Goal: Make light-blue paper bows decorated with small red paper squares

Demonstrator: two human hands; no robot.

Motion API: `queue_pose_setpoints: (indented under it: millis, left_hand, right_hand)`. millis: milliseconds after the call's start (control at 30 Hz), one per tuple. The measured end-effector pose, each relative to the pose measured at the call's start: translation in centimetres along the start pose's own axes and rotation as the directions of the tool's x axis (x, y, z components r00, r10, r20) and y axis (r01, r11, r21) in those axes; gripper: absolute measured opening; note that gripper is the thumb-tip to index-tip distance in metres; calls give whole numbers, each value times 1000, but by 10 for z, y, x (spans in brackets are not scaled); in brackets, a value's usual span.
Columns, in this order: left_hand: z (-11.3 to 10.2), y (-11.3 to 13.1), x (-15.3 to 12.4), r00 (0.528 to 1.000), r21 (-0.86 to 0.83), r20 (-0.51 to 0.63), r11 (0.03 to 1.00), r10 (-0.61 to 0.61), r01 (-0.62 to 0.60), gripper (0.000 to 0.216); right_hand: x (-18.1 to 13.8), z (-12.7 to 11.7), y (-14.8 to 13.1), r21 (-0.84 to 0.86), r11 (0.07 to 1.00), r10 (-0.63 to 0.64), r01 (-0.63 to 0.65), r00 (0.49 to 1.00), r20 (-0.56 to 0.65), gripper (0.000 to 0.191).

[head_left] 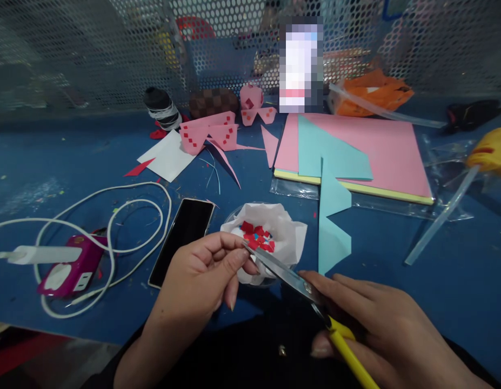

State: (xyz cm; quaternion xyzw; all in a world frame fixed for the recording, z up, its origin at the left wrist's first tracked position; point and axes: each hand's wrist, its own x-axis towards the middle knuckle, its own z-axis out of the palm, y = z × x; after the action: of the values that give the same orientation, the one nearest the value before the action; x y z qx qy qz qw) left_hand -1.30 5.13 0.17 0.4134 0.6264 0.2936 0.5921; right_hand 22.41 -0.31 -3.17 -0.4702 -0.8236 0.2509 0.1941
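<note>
My right hand [380,329] grips yellow-handled scissors [291,278], blades pointing up-left over a small clear dish lined with white tissue [293,237]. The dish holds several tiny red paper squares [256,237]. My left hand [205,275] is pinched at the blade tips, thumb against fingers, right beside the dish; what it holds is too small to make out. A cut light-blue paper shape [333,216] lies just right of the dish.
A black phone [183,237] lies left of the dish, beside a white cable [112,232] and a magenta charger [69,270]. Pink paper sheets [380,156], pink cut pieces with red squares [209,135], a thread spool [161,108], a perforated screen behind.
</note>
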Motion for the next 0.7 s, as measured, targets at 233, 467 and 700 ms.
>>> queue_pose_setpoints:
  millis: [233, 467, 700]
  left_hand:
    - [-1, -1, 4, 1000, -37, 14, 999, -12, 12, 13]
    - [-3, -1, 4, 999, -48, 31, 999, -24, 25, 13]
    - [-3, -1, 3, 999, -70, 35, 997, -11, 13, 22]
  right_hand:
    - [2, -1, -2, -44, 999, -25, 24, 1000, -14, 45]
    - [-1, 4, -1, -50, 999, -23, 21, 999, -35, 44]
    - [0, -1, -3, 107, 992, 73, -65, 995, -71, 41]
